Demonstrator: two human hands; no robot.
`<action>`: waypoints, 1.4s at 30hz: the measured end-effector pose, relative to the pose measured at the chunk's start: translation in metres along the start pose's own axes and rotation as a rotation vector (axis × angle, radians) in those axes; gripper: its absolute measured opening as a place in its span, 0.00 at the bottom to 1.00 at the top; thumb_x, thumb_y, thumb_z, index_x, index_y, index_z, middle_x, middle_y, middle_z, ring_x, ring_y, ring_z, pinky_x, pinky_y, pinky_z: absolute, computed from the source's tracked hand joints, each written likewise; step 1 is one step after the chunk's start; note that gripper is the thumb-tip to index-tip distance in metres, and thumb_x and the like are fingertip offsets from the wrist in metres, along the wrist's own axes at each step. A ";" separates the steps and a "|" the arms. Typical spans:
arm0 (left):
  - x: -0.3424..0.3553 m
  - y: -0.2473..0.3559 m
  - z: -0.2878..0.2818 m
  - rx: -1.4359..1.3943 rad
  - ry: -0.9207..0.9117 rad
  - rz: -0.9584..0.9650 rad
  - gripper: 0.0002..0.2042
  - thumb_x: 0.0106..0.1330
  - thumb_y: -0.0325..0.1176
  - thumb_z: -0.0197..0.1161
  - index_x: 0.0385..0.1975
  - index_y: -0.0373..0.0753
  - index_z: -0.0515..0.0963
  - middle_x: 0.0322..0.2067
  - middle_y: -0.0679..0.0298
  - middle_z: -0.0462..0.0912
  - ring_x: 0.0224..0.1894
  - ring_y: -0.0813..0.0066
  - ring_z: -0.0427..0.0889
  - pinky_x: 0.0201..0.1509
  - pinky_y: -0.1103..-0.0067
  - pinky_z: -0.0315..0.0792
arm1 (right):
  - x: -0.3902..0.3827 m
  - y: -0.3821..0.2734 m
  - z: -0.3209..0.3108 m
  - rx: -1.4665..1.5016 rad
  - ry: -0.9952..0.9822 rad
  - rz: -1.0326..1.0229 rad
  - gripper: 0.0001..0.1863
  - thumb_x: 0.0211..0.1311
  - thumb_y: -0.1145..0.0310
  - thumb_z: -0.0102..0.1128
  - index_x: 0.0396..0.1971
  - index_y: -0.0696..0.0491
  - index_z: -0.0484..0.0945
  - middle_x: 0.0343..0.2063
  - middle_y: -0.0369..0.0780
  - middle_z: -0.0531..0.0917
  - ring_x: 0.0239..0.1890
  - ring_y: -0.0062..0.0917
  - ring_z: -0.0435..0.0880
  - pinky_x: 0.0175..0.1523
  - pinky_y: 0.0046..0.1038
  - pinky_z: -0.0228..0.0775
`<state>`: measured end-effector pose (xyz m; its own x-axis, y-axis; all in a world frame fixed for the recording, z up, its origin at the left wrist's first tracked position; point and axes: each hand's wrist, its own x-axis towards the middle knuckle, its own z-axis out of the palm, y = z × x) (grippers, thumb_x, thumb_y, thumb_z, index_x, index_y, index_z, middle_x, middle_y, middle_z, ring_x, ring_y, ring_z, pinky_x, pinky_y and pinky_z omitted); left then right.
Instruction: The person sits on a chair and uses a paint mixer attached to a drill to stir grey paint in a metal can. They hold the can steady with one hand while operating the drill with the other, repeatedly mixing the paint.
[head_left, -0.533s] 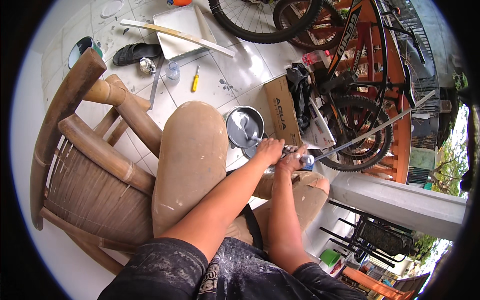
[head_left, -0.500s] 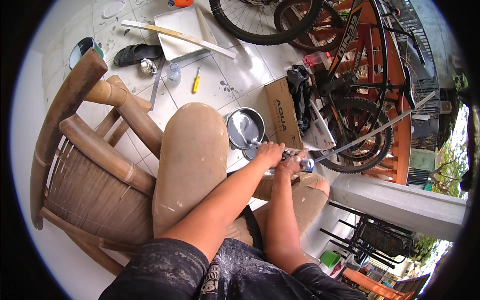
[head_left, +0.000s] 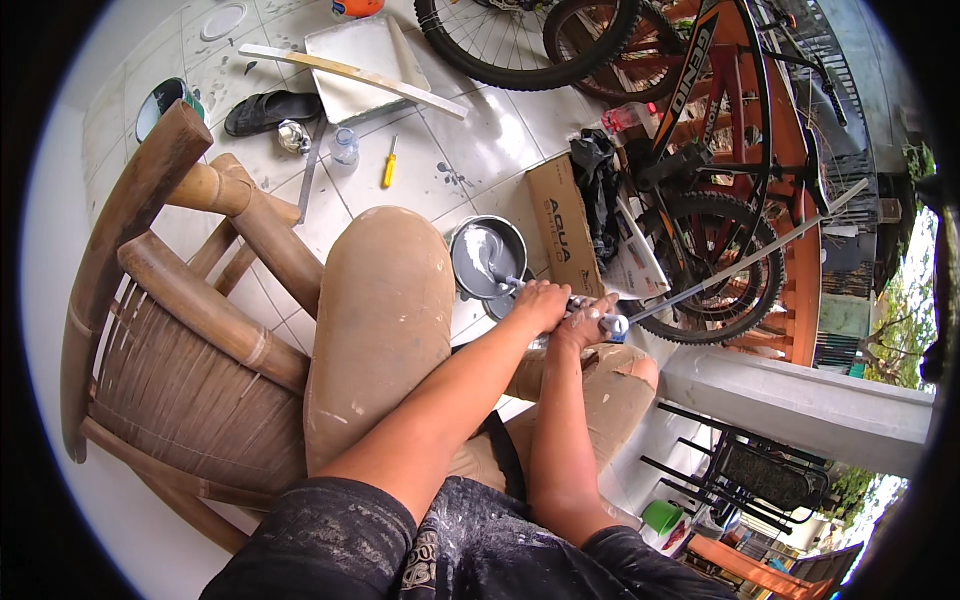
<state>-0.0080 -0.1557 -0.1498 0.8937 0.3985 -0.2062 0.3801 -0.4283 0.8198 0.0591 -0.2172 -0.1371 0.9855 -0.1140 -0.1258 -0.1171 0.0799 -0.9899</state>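
My left hand [head_left: 543, 304] is closed around a grey, paint-coated rod [head_left: 511, 281]. One end of that rod reaches over the rim of a dark bucket of grey paint [head_left: 476, 256], which stands on the floor just past my knees. Close beside it, my right hand [head_left: 588, 323] is also closed on the rod, with paint smears on its fingers. A pale round end [head_left: 615, 325] sticks out past the right hand. A long thin pole [head_left: 745, 265] runs from there up to the right across a bicycle wheel; whether it joins the rod I cannot tell.
Right of the bucket stands a cardboard box [head_left: 562, 228] with a black plastic bag [head_left: 594, 185], then bicycles [head_left: 700, 150]. Ahead lie a yellow screwdriver [head_left: 389, 165], a plastic bottle [head_left: 344, 147], a black sandal [head_left: 272, 112] and a white tray [head_left: 345, 100] under a wooden strip. A bamboo chair [head_left: 200, 400] is at left.
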 end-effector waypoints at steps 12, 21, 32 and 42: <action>0.007 0.019 0.000 -0.139 0.239 0.129 0.13 0.72 0.35 0.58 0.51 0.38 0.79 0.49 0.52 0.88 0.58 0.52 0.84 0.64 0.59 0.73 | 0.003 -0.028 0.001 0.073 -0.278 -0.295 0.14 0.81 0.57 0.61 0.37 0.52 0.77 0.22 0.31 0.76 0.23 0.18 0.74 0.31 0.23 0.67; 0.000 0.049 0.003 -0.030 0.290 0.215 0.11 0.67 0.30 0.58 0.47 0.39 0.78 0.40 0.53 0.86 0.50 0.52 0.82 0.59 0.62 0.71 | 0.011 -0.075 -0.011 0.225 -0.083 -0.043 0.17 0.81 0.57 0.61 0.30 0.45 0.68 0.19 0.29 0.70 0.22 0.17 0.69 0.29 0.24 0.64; -0.004 0.003 0.025 0.052 -0.010 0.110 0.18 0.67 0.37 0.62 0.55 0.40 0.77 0.47 0.52 0.89 0.57 0.52 0.84 0.62 0.58 0.71 | -0.014 -0.026 -0.019 0.132 0.018 0.093 0.20 0.79 0.53 0.64 0.29 0.45 0.69 0.21 0.27 0.70 0.23 0.16 0.70 0.31 0.24 0.69; -0.001 0.001 0.019 -0.042 0.088 0.087 0.18 0.69 0.37 0.62 0.55 0.38 0.77 0.48 0.50 0.88 0.56 0.50 0.83 0.64 0.60 0.71 | -0.016 -0.017 -0.013 0.083 -0.037 -0.003 0.16 0.82 0.57 0.61 0.32 0.46 0.70 0.21 0.28 0.72 0.23 0.15 0.70 0.29 0.22 0.65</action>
<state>-0.0036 -0.1720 -0.1588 0.8976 0.4320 -0.0872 0.2901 -0.4303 0.8548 0.0439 -0.2296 -0.1195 0.9898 -0.0782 -0.1188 -0.1050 0.1612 -0.9813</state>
